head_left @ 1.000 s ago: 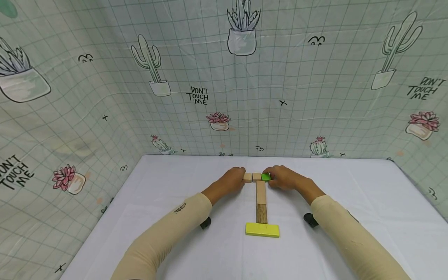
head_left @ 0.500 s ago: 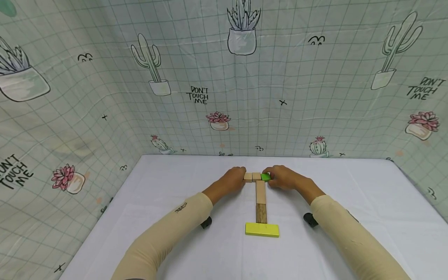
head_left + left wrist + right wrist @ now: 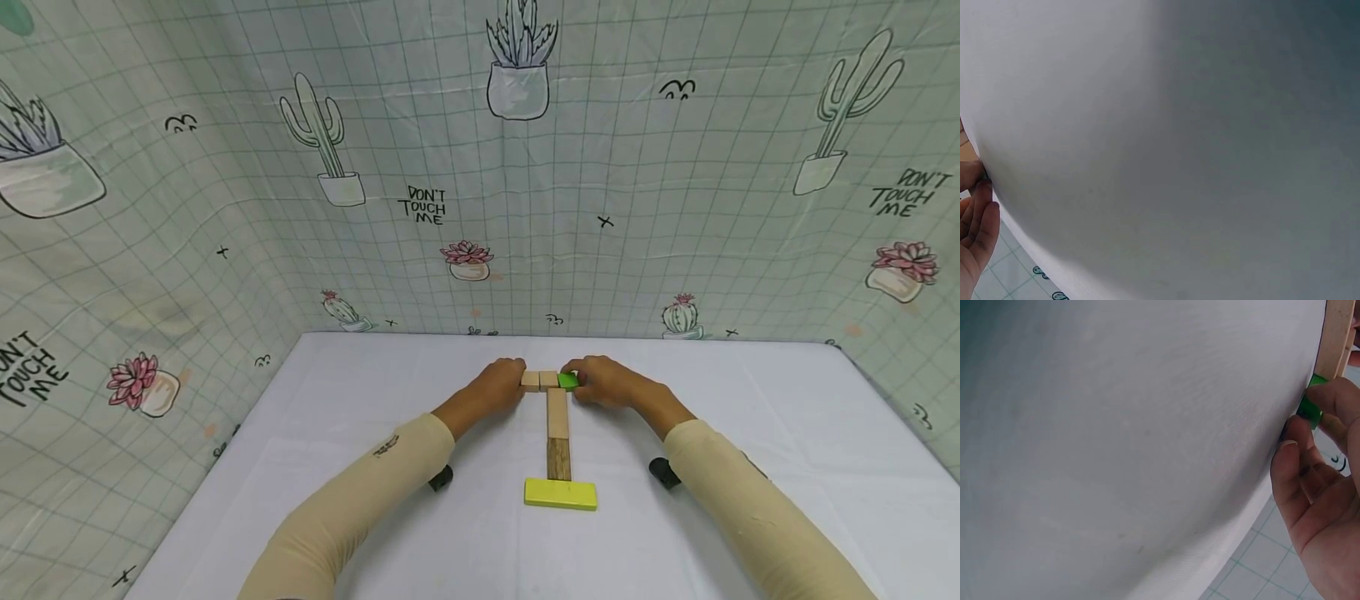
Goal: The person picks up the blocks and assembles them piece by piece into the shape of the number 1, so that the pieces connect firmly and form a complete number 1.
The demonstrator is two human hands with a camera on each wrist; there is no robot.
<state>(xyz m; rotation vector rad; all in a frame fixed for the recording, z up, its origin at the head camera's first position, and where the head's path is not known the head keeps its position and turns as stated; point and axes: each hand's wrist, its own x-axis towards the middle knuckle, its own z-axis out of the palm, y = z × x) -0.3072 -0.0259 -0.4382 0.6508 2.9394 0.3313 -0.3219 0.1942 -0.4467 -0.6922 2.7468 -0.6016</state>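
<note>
A row of small blocks lies at the far middle of the table in the head view. From left to right it has a pale wooden block [image 3: 530, 382], another pale wooden block [image 3: 549, 380] and a green block [image 3: 567, 381]. My left hand [image 3: 498, 387] holds the row's left end, its fingers bent at the left wooden block. At the other end my right hand [image 3: 606, 381] pinches the green block between thumb and fingers. Below the row, a long light wooden block [image 3: 558, 413], a darker wooden block [image 3: 558, 459] and a yellow block [image 3: 560, 493] form a stem and base.
A white cloth covers the table [image 3: 480, 542], with a cactus-print curtain [image 3: 570, 167] behind and at the sides. Dark wrist devices show beneath both forearms, one near the left sleeve [image 3: 375, 483], the other near the right sleeve [image 3: 742, 492].
Both hands stay in place at the ends of the row. The blocks show no clear movement beyond a slight shift of the whole head view.
</note>
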